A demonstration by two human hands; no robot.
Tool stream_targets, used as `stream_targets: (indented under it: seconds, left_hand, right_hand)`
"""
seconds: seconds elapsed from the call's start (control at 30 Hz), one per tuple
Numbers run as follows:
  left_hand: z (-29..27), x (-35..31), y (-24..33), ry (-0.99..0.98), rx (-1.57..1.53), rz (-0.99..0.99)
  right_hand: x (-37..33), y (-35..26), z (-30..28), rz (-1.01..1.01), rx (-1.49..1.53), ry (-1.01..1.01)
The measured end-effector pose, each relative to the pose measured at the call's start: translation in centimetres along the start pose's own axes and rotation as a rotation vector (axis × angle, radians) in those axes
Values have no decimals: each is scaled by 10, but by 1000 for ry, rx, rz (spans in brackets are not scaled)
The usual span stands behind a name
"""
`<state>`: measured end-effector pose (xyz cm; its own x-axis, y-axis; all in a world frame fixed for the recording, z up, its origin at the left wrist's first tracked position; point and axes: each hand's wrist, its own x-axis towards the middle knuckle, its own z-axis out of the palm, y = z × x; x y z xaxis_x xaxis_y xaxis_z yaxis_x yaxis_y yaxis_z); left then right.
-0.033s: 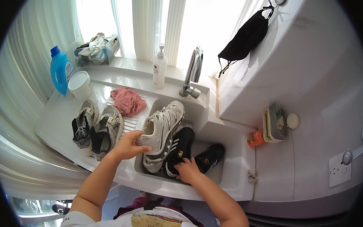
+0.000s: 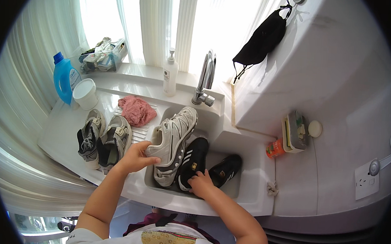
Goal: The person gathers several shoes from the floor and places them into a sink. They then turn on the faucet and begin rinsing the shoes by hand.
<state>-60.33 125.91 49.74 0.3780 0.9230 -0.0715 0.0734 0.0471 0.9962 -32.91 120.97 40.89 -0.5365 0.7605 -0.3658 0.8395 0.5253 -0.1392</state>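
My left hand [image 2: 137, 158] pinches the heel of a white sneaker [image 2: 172, 136], thumb on the near side and fingers around the back. That sneaker rests tilted over the left part of the white sink [image 2: 253, 188], its toe toward the tap. My right hand [image 2: 202, 185] grips the heel opening of a black sneaker with white stripes [image 2: 195, 155], which lies in the basin against the white one; some fingertips are hidden inside it. Another black sneaker [image 2: 226, 169] lies in the basin just right of my right hand.
Two grey-and-white sneakers [image 2: 116, 137] stand on the left drainboard beside a pink cloth [image 2: 136, 111]. Behind them are a white tub [image 2: 85, 94], a blue bottle [image 2: 64, 79] and a pump bottle [image 2: 170, 75]. A chrome tap [image 2: 204, 80] rises behind the basin; an orange container [image 2: 275, 149] sits right.
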Motion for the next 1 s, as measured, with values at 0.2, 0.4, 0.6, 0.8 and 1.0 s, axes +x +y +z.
stream_targets:
  seconds: [0.2, 0.4, 0.6, 0.8, 1.0]
  left_hand:
    - [-8, -14, -7, -28, -308, -2]
    - [-1, -21, -8, -28, -240, -27]
    - [3, -27, -19, -35, 190, 91]
    - [38, -39, 6, 11, 870, 229]
    - [54, -42, -24, 64, 1101, 432]
  right_hand:
    - [-6, 21, 21, -73, 26, -24]
    - [-30, 37, 15, 28, 98, -79]
    - [-22, 31, -11, 87, 144, -211]
    - [-7, 25, 4, 295, 287, 266]
    - [-11, 23, -35, 338, 448, 542]
